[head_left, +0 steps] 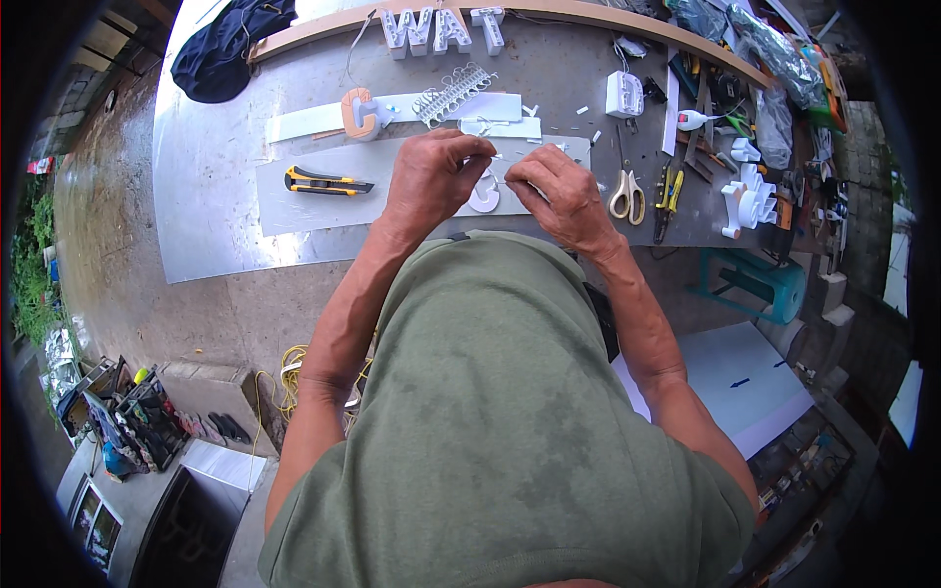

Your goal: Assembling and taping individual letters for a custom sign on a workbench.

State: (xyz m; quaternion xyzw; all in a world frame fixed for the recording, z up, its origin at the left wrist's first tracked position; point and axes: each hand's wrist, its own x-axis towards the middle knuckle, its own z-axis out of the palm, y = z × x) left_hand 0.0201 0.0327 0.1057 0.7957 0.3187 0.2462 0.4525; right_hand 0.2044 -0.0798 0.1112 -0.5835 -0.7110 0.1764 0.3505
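Above the grey metal sheet (338, 208) on the table, both my hands are raised close together with their fingertips pinched. My left hand (436, 174) has thumb and fingers pressed together; what it grips is too small to tell. Facing it, my right hand (566, 199) is closed the same way, its hold likewise hidden. Between and below them lies a flat white curved letter piece (484, 195). Just beyond is a white strip (500, 128), with a chain of small white LED modules (456, 95) behind it. A letter with an orange-tan face (360, 114) stands farther left.
A yellow utility knife (326, 182) lies left of my hands. To the right are scissors (627, 198), yellow-handled pliers (669, 191) and white letter shells (753, 201). White block letters (441, 31) line a wooden bar at the back. A teal stool (760, 284) stands lower right.
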